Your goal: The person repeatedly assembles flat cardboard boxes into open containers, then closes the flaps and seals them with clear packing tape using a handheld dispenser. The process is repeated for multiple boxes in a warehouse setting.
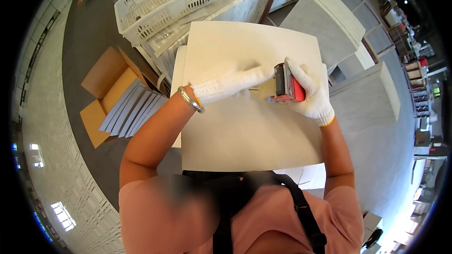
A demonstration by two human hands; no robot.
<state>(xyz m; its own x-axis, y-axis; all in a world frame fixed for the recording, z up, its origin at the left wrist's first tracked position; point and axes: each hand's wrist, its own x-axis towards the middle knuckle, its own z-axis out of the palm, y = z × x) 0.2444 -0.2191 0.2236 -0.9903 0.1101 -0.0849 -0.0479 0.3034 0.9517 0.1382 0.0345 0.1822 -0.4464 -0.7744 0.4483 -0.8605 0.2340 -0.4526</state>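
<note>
A large white board or flat carton (249, 136) lies in front of me, with another pale edge showing under its left side. My right hand (308, 91), in a white knitted glove, is closed round a red and black tape dispenser (294, 87) above the board's right half. My left hand (230, 82), gloved the same way, is stretched out over the middle of the board. Its fingers point towards the dispenser and are partly blurred; it appears to hold nothing. A small brownish patch shows on the board between the hands.
A white plastic crate (172, 2) rests on stacked pale panels beyond the board. To the left, an open cardboard box (96, 122) holds several upright white sheets. Large grey-white slabs (325, 21) stand at the far right, and another slab (367, 94) lies nearer.
</note>
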